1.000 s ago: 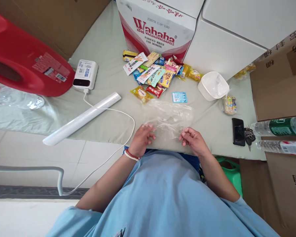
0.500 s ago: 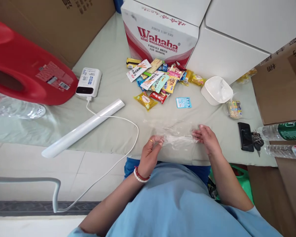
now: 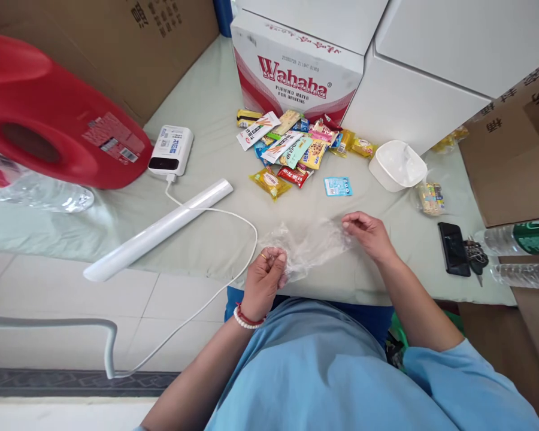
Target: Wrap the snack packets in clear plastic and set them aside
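A clear, crumpled plastic bag (image 3: 312,245) is stretched between my two hands, just above the front of the cloth-covered surface. My left hand (image 3: 267,272) is closed and pinches the bag's left end between thumb and fingers. At the bag's upper right edge, my right hand (image 3: 369,234) pinches the film with its thumb and fingertips. Beyond my hands lies a heap of wrapped snacks (image 3: 291,146), with a small blue card or packet (image 3: 338,186) to its right.
A white plastic tub (image 3: 379,170), a bagged snack (image 3: 431,199), a phone (image 3: 453,248), keys (image 3: 476,257) and bottles stand or lie to the right. On the left are a white tube-shaped piece (image 3: 161,230), a cabled white device (image 3: 173,149) and a red jug (image 3: 67,114). A Wahaha carton (image 3: 296,72) stands behind.
My right hand has moved up and slightly left, my left hand down and left. The bag, earlier a narrow horizontal strip, now spreads wider and slants up to the right.
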The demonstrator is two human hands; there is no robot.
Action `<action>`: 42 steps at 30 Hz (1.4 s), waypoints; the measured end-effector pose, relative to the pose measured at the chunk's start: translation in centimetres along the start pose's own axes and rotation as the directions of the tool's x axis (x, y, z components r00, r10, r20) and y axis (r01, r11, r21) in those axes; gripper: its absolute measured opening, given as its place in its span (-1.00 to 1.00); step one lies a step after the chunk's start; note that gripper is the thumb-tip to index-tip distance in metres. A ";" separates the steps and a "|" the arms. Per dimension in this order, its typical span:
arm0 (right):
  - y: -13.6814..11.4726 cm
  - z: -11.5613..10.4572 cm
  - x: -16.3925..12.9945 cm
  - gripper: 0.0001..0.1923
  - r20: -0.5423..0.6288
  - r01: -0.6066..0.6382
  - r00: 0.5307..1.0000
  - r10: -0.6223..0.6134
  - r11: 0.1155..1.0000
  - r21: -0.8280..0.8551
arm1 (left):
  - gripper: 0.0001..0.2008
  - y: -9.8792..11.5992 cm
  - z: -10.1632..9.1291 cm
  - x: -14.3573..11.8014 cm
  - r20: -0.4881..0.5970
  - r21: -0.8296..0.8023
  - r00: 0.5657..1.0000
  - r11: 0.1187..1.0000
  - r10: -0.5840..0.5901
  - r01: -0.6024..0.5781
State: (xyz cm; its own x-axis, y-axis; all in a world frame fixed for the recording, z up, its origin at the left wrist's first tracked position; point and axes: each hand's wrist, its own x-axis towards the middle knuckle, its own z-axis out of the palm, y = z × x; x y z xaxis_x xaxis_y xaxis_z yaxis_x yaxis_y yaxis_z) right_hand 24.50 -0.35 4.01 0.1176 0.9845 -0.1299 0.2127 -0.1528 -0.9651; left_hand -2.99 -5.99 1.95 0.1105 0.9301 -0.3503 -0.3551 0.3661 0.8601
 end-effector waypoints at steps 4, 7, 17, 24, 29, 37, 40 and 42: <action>-1.2 -2.7 0.8 -0.82 -0.050 0.218 0.974 -0.220 0.975 -0.041 | -0.60 1.1 -1.2 0.0 0.051 -0.007 0.998 1.000 0.022 -0.022; -1.9 -4.4 1.2 -0.83 -0.110 0.302 0.946 -0.305 0.952 -0.047 | -0.61 1.8 -2.0 0.0 0.092 0.007 0.994 0.998 0.063 -0.064; -0.2 -9.0 3.9 -0.75 -0.199 0.300 0.923 -0.330 0.939 -0.167 | -0.62 2.9 -4.3 1.6 -0.012 0.252 0.993 0.962 0.116 -0.110; 1.1 -8.8 5.4 -0.82 -0.161 0.195 0.926 -0.341 0.800 -0.568 | -0.52 1.0 -4.2 1.5 0.030 0.907 0.809 0.324 0.587 -0.269; -2.9 -5.8 5.1 -0.79 0.050 0.480 0.836 -0.546 0.686 -0.547 | -0.77 0.8 -2.9 1.6 0.406 0.888 0.598 -0.145 0.691 -0.436; -4.0 2.9 6.1 -0.51 0.703 0.809 0.588 -0.399 0.296 -0.508 | -0.72 1.2 -1.0 2.3 0.659 0.751 0.662 -0.267 0.357 -0.604; -4.4 5.0 6.1 -0.63 0.775 0.831 0.554 -0.305 0.148 -0.536 | -0.62 1.2 -1.1 2.2 0.721 0.693 0.636 -0.255 0.275 -0.675; -4.6 5.0 5.7 -0.70 0.767 0.820 0.564 -0.307 0.094 -0.565 | -0.50 1.3 -1.3 2.3 0.714 0.700 0.656 -0.227 0.244 -0.677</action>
State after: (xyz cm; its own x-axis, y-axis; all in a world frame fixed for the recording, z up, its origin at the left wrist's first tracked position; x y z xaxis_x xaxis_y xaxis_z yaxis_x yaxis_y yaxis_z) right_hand 19.34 6.45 6.59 -0.7429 0.6677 0.0490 0.6644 0.7443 -0.0684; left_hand -4.41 -3.37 1.76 0.6489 0.7206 0.2443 0.6557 -0.6924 0.3010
